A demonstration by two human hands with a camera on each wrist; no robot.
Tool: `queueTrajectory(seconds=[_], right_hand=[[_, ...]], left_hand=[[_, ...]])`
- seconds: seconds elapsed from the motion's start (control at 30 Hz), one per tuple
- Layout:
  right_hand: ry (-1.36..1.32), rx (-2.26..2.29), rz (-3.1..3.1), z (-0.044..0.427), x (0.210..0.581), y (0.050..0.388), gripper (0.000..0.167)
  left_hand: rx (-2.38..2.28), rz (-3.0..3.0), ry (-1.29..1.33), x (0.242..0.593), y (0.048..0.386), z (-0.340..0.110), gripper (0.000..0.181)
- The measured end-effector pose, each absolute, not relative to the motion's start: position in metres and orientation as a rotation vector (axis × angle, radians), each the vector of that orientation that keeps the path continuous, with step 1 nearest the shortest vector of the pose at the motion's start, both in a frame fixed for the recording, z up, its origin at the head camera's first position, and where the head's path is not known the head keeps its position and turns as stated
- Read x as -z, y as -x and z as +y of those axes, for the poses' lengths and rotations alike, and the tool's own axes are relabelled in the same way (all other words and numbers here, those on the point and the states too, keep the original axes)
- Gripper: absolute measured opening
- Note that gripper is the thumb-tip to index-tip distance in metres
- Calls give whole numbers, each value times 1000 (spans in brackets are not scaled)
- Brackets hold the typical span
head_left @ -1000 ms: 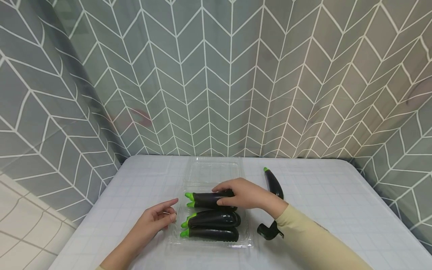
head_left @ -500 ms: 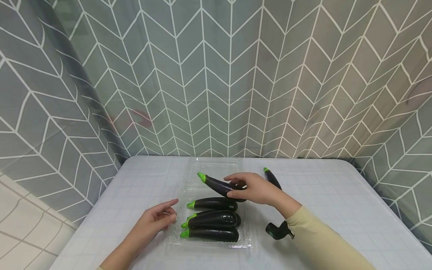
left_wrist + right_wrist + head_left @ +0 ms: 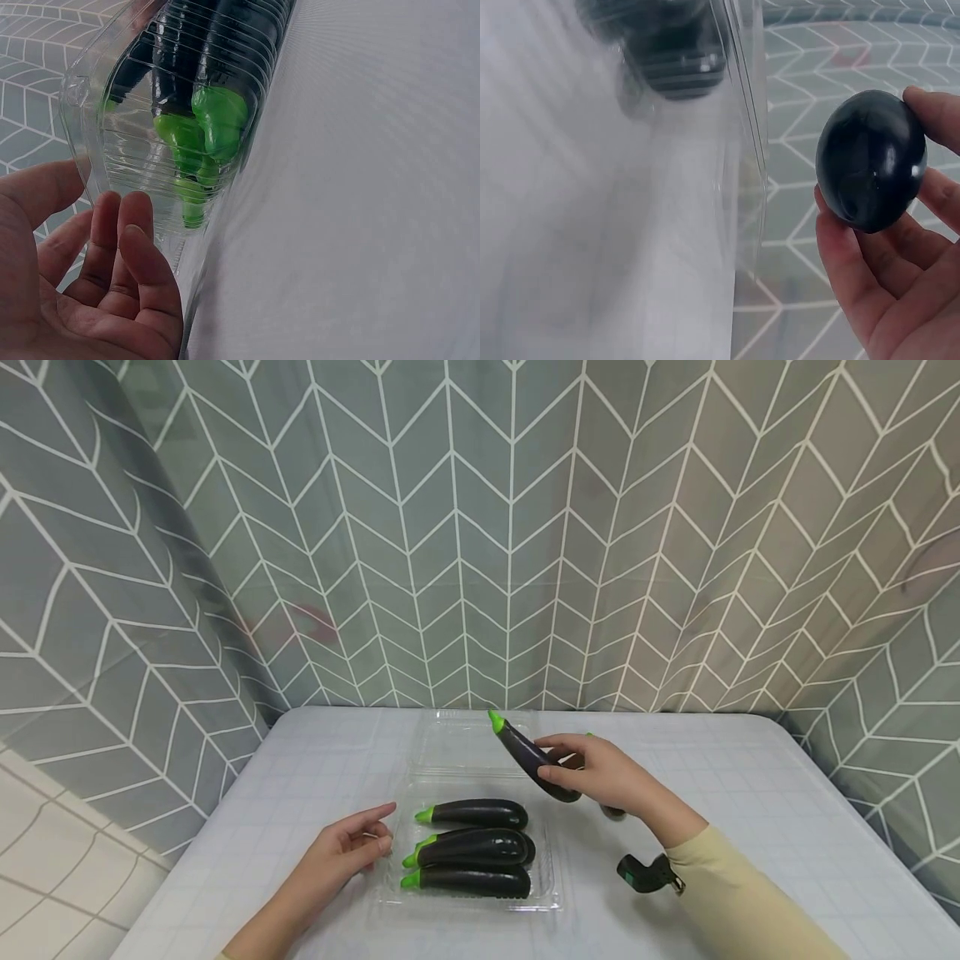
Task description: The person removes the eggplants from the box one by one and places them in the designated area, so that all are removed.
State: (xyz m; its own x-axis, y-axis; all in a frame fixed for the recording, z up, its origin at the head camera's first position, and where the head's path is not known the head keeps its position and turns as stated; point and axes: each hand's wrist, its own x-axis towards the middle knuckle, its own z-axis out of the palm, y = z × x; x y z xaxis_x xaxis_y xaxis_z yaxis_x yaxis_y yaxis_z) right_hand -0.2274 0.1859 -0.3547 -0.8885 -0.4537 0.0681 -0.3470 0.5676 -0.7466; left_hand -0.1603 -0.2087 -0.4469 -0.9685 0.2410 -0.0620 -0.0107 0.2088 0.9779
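My right hand grips a dark purple eggplant near its thick end, tilted with its green stem up and to the left, above the back right of the clear plastic clamshell box. The right wrist view shows the round end of this eggplant between thumb and fingers. Several more eggplants lie side by side in the box, green stems to the left. Beside the box's left edge rests my left hand, fingers loosely bent and holding nothing; in the left wrist view its fingertips are close to the box wall.
The box's clear lid lies folded back toward the curtain. Another eggplant lies on the white table, mostly hidden behind my right hand. A black wrist camera hangs at my right wrist. A patterned curtain closes off the back.
My right hand has lifted one eggplant out of the box and carried it up and to the right, its stem end swinging upward. The left hand has stayed put.
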Motion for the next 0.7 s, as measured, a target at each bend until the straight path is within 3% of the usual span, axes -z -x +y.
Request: queueTrajectory(seconds=[0.7], right_hand=[[397,1273,2780,252,358,222,62]], left_hand=[[-1830,2276,-203,445,160,-208,55]])
